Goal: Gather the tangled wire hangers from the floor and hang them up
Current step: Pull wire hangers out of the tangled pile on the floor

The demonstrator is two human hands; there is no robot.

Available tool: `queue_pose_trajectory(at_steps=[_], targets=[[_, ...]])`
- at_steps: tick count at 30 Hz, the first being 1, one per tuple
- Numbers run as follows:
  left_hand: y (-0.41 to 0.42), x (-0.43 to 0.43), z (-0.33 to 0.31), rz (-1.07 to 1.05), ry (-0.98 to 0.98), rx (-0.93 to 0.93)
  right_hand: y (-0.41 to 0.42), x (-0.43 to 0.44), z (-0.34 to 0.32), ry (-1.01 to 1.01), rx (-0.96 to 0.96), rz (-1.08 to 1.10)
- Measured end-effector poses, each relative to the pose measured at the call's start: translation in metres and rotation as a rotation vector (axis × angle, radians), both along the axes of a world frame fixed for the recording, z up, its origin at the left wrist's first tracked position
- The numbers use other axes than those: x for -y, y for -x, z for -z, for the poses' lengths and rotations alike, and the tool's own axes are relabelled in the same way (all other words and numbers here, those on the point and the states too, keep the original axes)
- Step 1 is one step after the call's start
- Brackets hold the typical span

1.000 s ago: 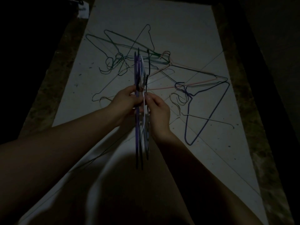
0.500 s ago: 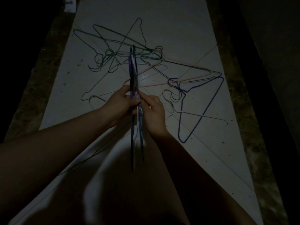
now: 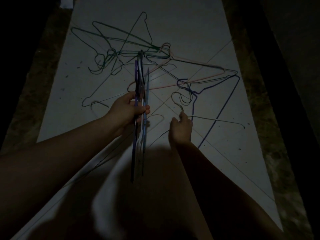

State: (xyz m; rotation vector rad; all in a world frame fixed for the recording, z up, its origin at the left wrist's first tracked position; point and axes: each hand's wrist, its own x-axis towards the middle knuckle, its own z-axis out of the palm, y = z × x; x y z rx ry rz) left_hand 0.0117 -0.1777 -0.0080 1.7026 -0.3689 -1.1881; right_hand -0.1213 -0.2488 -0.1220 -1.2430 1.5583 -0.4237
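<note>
**A:** So the pale floor [image 3: 173, 23] has most of the tangled hangers [image 3: 131, 49] sprawled over it. Green ones are at the far side, with a big blue hanger [image 3: 223, 108] and a pink hanger [image 3: 173, 85] crossing on the right. What changed?

**B:** Half a second ago both hands were on the gathered bundle [image 3: 138, 135]. Now only the left hand [image 3: 128, 111] has it, grip clenched round the middle, with the bundle upright above the floor. The right hand [image 3: 181, 130] let go and dropped to the pale hanger [image 3: 216, 120] lying nearest, fingertips at its neck. It's too dim to tell if that grip has closed yet.

**A:** Next pickup, then?

**B:** Looks like it. The snag is that the pale one crosses the blue hanger's side, and the hooks just beyond it overlap, so it may drag others along. Nothing's hung yet, and there's no rail in view.
</note>
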Motion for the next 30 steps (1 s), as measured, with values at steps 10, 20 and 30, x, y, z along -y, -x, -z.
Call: queue_pose_trajectory(at_steps=[10,20,30], targets=[[-0.019,-0.005,0.001,-0.053,-0.002,0.021,-0.018,-0.005,-0.014,0.064,0.237,0.219],[-0.035,-0.013,-0.007,-0.05,-0.009,-0.001,-0.042,-0.01,-0.079,0.177,0.411,0.135],[-0.032,-0.013,-0.017,0.005,0.054,-0.013,-0.07,-0.035,-0.11,0.299,0.461,-0.093]])
